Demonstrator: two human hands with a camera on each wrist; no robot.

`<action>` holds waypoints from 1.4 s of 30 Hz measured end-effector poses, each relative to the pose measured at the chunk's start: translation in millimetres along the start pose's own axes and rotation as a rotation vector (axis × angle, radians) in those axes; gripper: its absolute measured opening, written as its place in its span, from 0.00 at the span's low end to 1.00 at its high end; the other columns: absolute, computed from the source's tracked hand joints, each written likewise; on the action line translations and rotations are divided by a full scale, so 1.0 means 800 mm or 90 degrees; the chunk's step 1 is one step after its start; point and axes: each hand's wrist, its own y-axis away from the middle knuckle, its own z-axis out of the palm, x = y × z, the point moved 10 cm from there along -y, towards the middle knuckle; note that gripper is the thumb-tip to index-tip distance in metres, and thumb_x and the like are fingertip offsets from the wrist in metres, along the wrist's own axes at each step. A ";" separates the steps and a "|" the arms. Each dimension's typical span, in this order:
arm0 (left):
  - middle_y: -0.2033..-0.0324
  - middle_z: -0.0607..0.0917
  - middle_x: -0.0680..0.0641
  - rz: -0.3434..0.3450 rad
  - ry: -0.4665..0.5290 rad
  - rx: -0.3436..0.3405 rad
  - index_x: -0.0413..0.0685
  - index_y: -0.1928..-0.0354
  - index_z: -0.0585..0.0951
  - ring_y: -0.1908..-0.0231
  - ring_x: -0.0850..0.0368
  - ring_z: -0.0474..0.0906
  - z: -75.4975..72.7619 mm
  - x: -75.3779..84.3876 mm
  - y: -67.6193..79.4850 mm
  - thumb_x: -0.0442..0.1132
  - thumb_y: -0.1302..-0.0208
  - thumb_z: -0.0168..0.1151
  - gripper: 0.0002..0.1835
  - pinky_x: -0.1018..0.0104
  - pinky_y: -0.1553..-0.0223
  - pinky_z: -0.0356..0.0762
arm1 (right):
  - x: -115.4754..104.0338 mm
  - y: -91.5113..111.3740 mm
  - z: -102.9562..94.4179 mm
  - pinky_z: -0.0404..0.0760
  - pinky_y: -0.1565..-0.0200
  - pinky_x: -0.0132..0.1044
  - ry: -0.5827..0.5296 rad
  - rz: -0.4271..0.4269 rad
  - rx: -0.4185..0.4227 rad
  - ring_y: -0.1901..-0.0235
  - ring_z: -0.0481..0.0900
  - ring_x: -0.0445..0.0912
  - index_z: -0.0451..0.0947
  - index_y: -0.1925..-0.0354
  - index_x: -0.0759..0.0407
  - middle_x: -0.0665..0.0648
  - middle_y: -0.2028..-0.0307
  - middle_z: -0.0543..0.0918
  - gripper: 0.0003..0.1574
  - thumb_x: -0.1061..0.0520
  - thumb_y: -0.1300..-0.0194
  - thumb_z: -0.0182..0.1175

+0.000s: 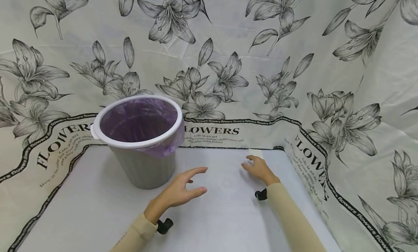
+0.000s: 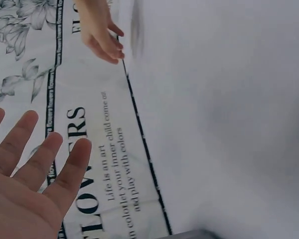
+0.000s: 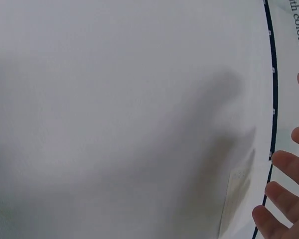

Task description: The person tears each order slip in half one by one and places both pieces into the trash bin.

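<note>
My left hand (image 1: 181, 189) hovers over the white tabletop, its thumb and fingers spread and nothing between them. Nearest to it, on its far left side, stands a grey bin (image 1: 143, 168) with a white rim and a purple plastic liner (image 1: 163, 147) folded over the edge. My right hand (image 1: 259, 169) reaches over the far right part of the table, fingers loosely bent and holding nothing. Just beyond its fingers a pale flat strip (image 1: 255, 153) lies at the table's back edge; the right wrist view shows this strip (image 3: 234, 196) beside the fingertips (image 3: 269, 219).
The white table surface (image 1: 222, 215) spreads under both arms. A cloth curtain (image 1: 228, 41) with grey flower prints hangs behind and along both sides, its black-bordered "FLOWERS" band (image 1: 215, 131) meeting the table edge. Black wrist mounts (image 1: 164, 226) sit on both wrists.
</note>
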 end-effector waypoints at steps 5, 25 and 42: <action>0.31 0.77 0.48 0.000 0.042 0.021 0.58 0.25 0.69 0.32 0.46 0.73 0.007 -0.010 0.005 0.50 0.27 0.63 0.31 0.47 0.42 0.80 | 0.024 0.002 -0.016 0.64 0.29 0.65 0.015 0.012 0.046 0.29 0.65 0.71 0.69 0.31 0.69 0.74 0.31 0.71 0.41 0.44 0.29 0.60; 0.34 0.79 0.47 -0.059 0.092 0.044 0.60 0.26 0.70 0.34 0.43 0.76 0.014 -0.046 0.019 0.47 0.25 0.61 0.28 0.52 0.43 0.80 | 0.071 0.008 -0.010 0.56 0.25 0.64 0.031 0.081 0.031 0.26 0.55 0.73 0.53 0.26 0.79 0.80 0.27 0.60 0.51 0.44 0.27 0.58; 0.33 0.79 0.47 -0.117 0.092 0.019 0.64 0.26 0.68 0.33 0.41 0.75 0.030 -0.084 0.022 0.54 0.26 0.61 0.30 0.47 0.41 0.78 | 0.071 0.010 0.001 0.53 0.29 0.73 0.108 0.009 -0.019 0.26 0.48 0.79 0.61 0.27 0.71 0.77 0.25 0.57 0.50 0.35 0.27 0.57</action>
